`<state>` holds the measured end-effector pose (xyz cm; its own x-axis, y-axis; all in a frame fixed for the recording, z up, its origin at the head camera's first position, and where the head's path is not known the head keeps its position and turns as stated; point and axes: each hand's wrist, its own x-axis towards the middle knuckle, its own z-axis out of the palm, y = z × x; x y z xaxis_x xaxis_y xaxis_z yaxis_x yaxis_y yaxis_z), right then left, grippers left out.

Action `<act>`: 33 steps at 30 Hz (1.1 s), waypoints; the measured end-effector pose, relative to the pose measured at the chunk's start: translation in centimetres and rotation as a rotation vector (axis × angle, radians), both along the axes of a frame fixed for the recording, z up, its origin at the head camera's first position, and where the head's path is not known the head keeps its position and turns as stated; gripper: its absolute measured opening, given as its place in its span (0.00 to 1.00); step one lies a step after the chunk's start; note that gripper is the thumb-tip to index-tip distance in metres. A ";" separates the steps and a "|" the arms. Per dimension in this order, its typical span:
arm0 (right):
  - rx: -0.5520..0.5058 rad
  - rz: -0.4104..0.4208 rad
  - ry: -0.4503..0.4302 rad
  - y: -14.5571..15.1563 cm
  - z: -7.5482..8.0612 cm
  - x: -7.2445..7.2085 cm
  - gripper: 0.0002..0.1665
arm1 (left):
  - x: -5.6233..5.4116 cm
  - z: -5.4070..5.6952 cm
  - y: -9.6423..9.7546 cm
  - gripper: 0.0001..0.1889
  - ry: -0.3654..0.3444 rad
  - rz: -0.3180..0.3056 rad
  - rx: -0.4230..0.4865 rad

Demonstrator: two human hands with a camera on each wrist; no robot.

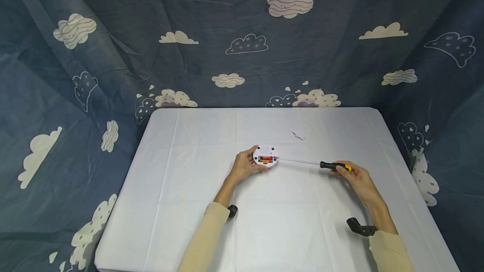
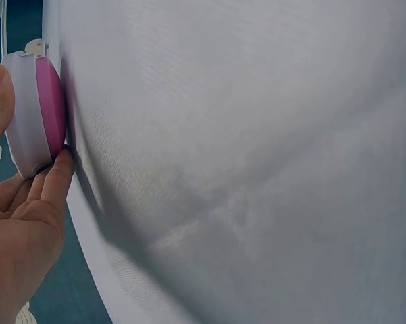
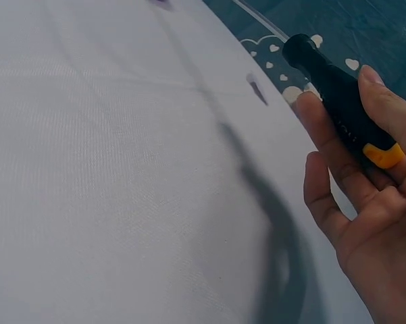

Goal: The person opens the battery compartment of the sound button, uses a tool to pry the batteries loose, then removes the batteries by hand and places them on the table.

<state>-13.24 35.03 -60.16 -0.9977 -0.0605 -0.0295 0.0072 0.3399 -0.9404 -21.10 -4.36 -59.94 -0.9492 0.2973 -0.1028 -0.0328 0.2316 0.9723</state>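
Observation:
My left hand (image 1: 243,165) grips a round white device (image 1: 265,150) by its left rim, thumb on one side and fingers on the other. Its back faces up, with small speaker holes and an uncovered compartment holding red-orange batteries (image 1: 266,159). The left wrist view shows a pink face (image 2: 52,108) on its other side, turned toward the table. In my right hand (image 1: 357,178) is a screwdriver with a black and yellow handle (image 3: 344,101), pinched between thumb and fingers. Its long metal shaft (image 1: 298,161) reaches left, and the tip meets the device beside the battery compartment's right end.
A small light piece with a dark edge (image 1: 298,136) lies on the white-covered table (image 1: 272,221), behind and right of the device. Dark blue cloth with cloud prints (image 1: 242,20) hangs behind the table and along both sides.

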 end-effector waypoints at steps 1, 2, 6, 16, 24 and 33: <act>-0.005 -0.003 0.002 0.0 0.0 0.0 0.23 | 0.0 0.0 0.0 0.51 -0.004 0.002 0.005; -0.006 -0.006 0.004 0.0 0.1 0.1 0.23 | 0.0 0.0 0.0 0.51 -0.006 0.004 0.009; -0.002 -0.017 0.018 0.1 0.3 0.1 0.23 | 0.0 0.0 0.0 0.51 -0.004 0.012 0.009; 0.036 0.004 0.027 0.0 1.6 -0.3 0.23 | 0.0 -0.3 0.1 0.50 0.005 0.028 0.009; 0.236 0.085 0.063 -0.7 5.7 -1.1 0.22 | 0.1 -0.1 0.3 0.50 -0.007 0.037 0.000; 0.401 0.153 0.119 -2.1 10.3 -2.5 0.19 | 0.0 0.0 0.4 0.51 -0.025 0.039 0.008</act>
